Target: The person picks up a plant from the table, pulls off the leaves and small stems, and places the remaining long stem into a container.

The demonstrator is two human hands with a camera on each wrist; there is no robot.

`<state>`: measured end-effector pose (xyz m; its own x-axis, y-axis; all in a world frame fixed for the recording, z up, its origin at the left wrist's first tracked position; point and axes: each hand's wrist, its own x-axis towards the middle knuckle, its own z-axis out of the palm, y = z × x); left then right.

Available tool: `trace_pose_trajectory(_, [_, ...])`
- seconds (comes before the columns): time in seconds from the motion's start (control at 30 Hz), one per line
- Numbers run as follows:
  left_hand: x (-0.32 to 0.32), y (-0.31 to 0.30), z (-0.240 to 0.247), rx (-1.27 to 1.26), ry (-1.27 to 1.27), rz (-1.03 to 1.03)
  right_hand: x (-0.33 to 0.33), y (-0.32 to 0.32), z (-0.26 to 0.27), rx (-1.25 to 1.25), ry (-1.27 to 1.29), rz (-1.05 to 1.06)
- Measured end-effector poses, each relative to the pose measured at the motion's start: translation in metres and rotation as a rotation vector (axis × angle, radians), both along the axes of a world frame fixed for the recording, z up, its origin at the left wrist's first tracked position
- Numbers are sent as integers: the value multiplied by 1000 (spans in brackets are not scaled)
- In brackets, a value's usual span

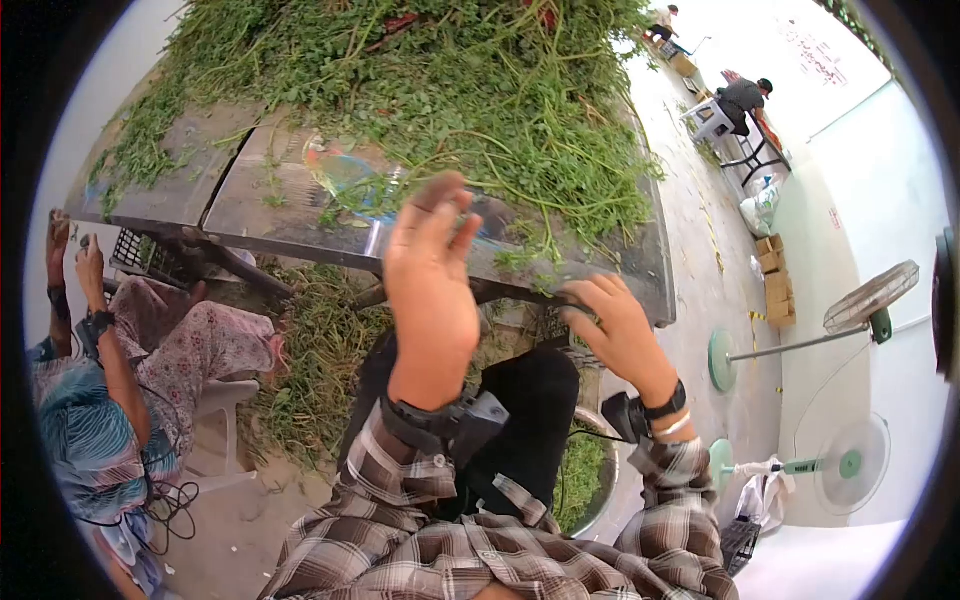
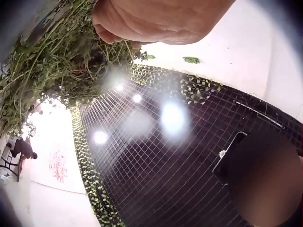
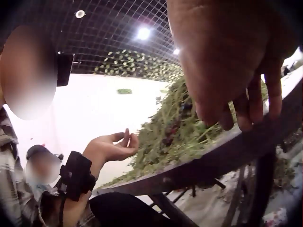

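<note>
A heap of leafy green stems covers much of the dark table. My left hand is raised over the table's near edge, fingers mostly extended and no stem visible in them. The right wrist view shows that same left hand from the side, fingers bent slightly, beside the greens. At the table's front right edge is my right hand, its fingers loosely bent. Seen from its own wrist, the right hand has spread fingers hanging near the rim, with nothing visible between them.
Below the table, more stems lie on the floor. A round basin of greens stands by my legs. Someone in patterned clothes sits at the left. Two fans and cardboard boxes stand at the right.
</note>
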<state>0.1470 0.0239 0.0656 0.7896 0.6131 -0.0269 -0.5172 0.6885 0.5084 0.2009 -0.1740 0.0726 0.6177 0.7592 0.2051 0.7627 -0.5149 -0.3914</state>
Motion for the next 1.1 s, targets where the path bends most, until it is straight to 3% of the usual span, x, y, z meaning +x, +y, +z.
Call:
trace_pose_trajectory(0.13, [7,-16,-6,-52,27,-172,51,52,-14,-68,-67,196])
trace_pose_trajectory(0.23, [8,-21,-6,-57,3,-247,85,83,-17,24,-25,259])
trace_pose_trajectory(0.4, [3,-14,-1,-73,6,-220,79,116,2,192,105,249])
trace_pose_trajectory(0.47, [2,-10,0,-95,-46,-194,69,122,-1,212,244,278])
trace_pose_trajectory(0.53, [-1,-8,0,-68,-14,-154,62,125,-12,195,478,439])
trace_pose_trajectory(0.6, [-4,-4,1,-34,-2,-117,65,140,-24,101,256,510])
trace_pose_trajectory(0.67, [-6,2,3,-114,-45,-38,61,155,-4,167,504,495])
trace_pose_trajectory(0.7, [-8,6,5,-135,-43,-28,69,160,-8,170,484,497])
trace_pose_trajectory(0.77, [-9,10,9,-135,-49,-10,93,165,-26,156,117,353])
trace_pose_trajectory(0.93, [-8,9,6,-126,-11,-31,109,157,-11,101,152,263])
trace_pose_trajectory(1.0, [-6,6,4,-128,-25,-61,96,156,15,33,672,44])
trace_pose_trajectory(1.1, [-3,-1,0,-130,-10,-130,120,150,16,175,659,54])
